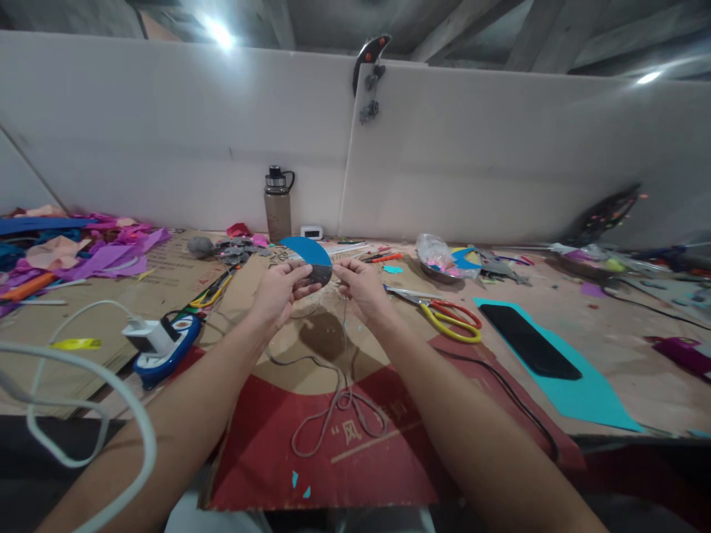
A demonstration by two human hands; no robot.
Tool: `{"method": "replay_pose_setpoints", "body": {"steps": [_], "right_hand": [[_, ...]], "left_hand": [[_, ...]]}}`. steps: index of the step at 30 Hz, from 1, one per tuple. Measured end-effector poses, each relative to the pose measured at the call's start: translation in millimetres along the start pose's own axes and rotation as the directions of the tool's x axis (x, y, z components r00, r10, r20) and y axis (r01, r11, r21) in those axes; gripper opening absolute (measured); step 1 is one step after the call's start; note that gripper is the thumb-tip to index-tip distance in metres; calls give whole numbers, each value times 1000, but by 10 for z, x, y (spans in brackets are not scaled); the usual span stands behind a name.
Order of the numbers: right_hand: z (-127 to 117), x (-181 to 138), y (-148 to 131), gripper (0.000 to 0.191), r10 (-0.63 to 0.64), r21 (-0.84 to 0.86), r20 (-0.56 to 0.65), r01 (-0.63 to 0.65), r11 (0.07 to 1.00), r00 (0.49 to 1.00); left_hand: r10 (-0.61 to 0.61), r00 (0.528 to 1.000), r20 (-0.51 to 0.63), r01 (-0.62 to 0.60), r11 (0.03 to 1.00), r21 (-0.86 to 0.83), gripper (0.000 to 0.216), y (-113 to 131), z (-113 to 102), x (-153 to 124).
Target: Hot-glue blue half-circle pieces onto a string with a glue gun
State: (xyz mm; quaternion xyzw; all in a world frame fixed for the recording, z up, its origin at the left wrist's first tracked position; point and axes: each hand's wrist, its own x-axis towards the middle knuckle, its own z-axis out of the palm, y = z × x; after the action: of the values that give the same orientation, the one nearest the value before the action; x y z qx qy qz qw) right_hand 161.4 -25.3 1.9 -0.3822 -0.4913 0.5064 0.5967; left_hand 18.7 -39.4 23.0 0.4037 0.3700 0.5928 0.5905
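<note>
Over the red cardboard, my left hand (281, 292) pinches a crescent-like felt piece with a bright blue upper part (306, 252) and a dark grey lower part (319, 275). My right hand (358, 285) has thumb and fingertips closed at the piece's right edge. A thin grey cord (345, 400) runs down below the right fingers and lies in loops on the red cardboard sheet (266, 451). Whether the right fingers also pinch the cord cannot be made out. Just right of that hand lie scissors (452, 322) with red and yellow handles.
A phone (527, 340) rests on turquoise felt (589, 400) at right. Behind stand a bottle (278, 207) and a small bowl (441, 274) of scraps. Left are a blue power strip (167, 355), a white cable (147, 429) and purple felt scraps (125, 252).
</note>
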Motion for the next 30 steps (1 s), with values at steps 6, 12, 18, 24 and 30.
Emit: {"method": "replay_pose_setpoints", "body": {"steps": [6,12,18,24,30], "right_hand": [[-28,-27,-47,26,40,102,97,-50,993,994],[-31,-45,-72,28,61,178,164,-90,980,985],[44,-71,-62,27,34,216,190,-76,973,981],[124,-99,-41,23,-6,169,120,-15,985,993],[106,-75,1,22,-38,75,24,36,996,999]], "left_hand": [[-12,999,51,12,1000,7,7,-15,-48,29],[-74,993,97,75,997,-11,7,-29,-80,75],[-50,992,114,49,999,15,10,-82,-88,106],[11,989,145,-27,994,110,18,-111,-56,62],[25,961,274,-61,990,127,26,-83,4,-4]]}}
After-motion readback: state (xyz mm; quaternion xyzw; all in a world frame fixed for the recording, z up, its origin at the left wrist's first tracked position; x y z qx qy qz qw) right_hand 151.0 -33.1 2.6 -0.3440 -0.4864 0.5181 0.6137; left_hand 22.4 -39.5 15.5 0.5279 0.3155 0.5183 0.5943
